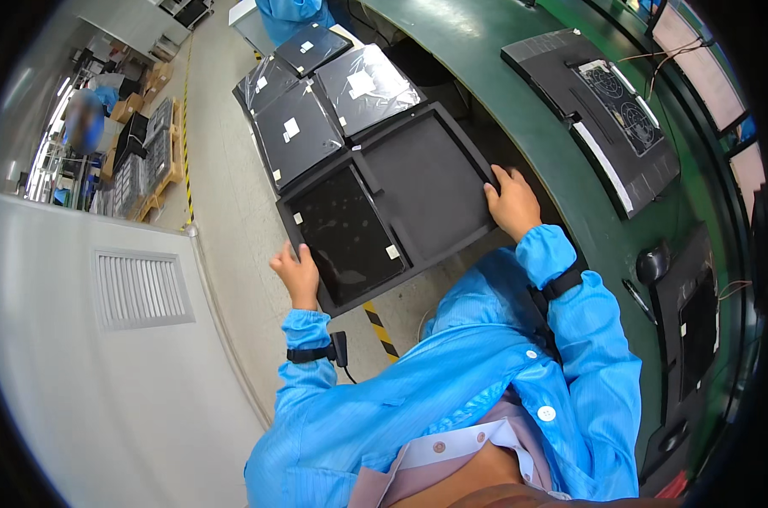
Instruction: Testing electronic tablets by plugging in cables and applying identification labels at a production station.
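Note:
Both my hands hold a wide black tray (426,182) with two compartments in front of me. In its left compartment lies a dark glossy flat panel (340,241) with small white tabs at its edges and smudges on its surface. The right compartment shows its bare black floor. My left hand (296,278) is closed on the tray's near left edge, next to the panel. At the right edge, my right hand (514,203) has its fingers over the rim. Just beyond, and touching or close to the tray, lie several film-covered dark panels (297,135) with white labels.
A green workbench (562,199) curves along the right, bearing a black slab-like housing (604,118), a computer mouse (653,264), a pen (639,300) and another dark panel (700,334). Another person's blue sleeve (295,19) shows at the far end. A white wall (87,364) stands at left.

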Tool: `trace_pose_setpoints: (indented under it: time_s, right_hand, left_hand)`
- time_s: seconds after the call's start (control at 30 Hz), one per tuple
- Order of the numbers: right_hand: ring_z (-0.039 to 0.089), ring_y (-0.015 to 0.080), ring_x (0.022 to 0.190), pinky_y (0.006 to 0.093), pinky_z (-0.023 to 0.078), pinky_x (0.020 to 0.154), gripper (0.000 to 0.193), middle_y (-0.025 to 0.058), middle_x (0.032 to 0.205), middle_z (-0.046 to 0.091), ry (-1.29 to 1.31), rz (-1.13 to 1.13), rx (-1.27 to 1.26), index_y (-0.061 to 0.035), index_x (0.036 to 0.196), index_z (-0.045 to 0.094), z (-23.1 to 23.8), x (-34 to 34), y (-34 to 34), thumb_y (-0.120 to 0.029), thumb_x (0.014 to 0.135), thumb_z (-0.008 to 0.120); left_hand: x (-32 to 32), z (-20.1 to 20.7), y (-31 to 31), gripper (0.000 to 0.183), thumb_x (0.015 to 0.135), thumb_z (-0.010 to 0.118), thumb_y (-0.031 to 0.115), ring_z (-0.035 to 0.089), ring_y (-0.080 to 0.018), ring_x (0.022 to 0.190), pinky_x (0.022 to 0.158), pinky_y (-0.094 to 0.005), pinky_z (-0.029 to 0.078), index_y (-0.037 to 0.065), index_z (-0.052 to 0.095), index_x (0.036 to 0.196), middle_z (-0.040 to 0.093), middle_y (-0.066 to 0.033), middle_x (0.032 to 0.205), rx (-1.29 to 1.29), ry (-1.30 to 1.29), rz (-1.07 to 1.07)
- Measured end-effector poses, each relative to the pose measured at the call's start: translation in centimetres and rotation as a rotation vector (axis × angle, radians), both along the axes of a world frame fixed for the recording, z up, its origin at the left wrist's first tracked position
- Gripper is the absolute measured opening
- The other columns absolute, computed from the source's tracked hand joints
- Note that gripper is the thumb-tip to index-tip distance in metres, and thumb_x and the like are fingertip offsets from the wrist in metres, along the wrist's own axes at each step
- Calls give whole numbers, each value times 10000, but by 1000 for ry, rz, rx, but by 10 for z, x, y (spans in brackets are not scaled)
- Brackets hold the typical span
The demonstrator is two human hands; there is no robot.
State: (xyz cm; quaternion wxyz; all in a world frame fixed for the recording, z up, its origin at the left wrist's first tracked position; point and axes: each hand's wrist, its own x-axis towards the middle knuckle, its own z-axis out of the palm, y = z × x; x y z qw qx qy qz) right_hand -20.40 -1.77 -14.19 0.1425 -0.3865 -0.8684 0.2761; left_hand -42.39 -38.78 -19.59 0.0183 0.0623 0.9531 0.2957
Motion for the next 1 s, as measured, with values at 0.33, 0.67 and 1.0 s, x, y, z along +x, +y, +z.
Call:
trace_pose_setpoints:
  time_s: [0.33, 0.67, 1.0]
  right_hand:
    - [685, 407, 953, 485, 548, 847, 436, 234, 953, 711, -82, 533, -391, 24, 1036, 704, 27, -106, -108, -351, 816, 666]
    - [473, 217, 446, 377, 388, 419, 335, 94, 581, 519, -152, 134, -1107, 20, 782, 634, 18, -152, -112, -304, 830, 700]
    - [671, 299, 814, 424, 510, 740, 375, 177, 867, 699, 294, 443, -586, 10, 961, 673, 59, -107, -129, -360, 903, 687]
  left_hand:
    - [-20, -16, 2, 569, 999, 611, 327, 508, -408, 1263, 1085, -467, 383, -85, 493, 1373, 537, -298, 1360, 262, -107, -99]
    - [-22, -18, 11, 553, 1048, 537, 321, 495, -396, 1254, 1070, -457, 400, -87, 452, 1412, 455, -275, 1413, 429, -50, -173]
    - [-5, 43, 10, 665, 1056, 499, 396, 416, -381, 1388, 1136, -452, 361, -64, 338, 1507, 359, -325, 1520, -275, 222, -177]
